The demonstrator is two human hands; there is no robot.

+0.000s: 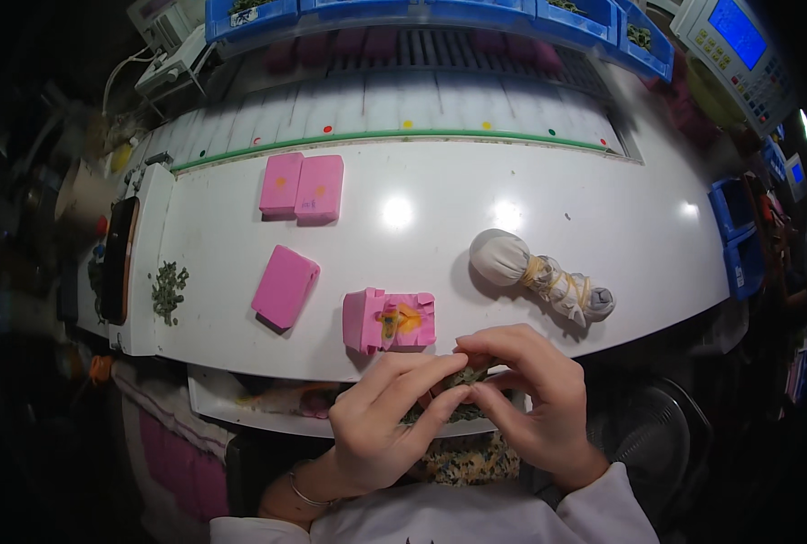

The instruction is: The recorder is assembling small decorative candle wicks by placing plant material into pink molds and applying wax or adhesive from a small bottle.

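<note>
Over an open drawer at the table's front edge, my left hand (390,403) and my right hand (539,390) come together, fingertips nearly meeting. Between them is a small green piece (463,376), pinched and partly hidden by the fingers. More dark green pieces show beneath, in the drawer (222,399). Just beyond my left hand sits a pink rubber mold (360,322) with a notched rim and a yellow-orange patch inside. Farther right lies a white cloth bag (500,257), its knotted tail bound with rubber bands.
Two pink blocks (320,186) lie side by side at the back left, and another pink block (285,286) lies nearer. Small green bits (169,292) form a pile at the left. Blue bins (367,9) line the back, and a control panel (739,54) stands at the far right.
</note>
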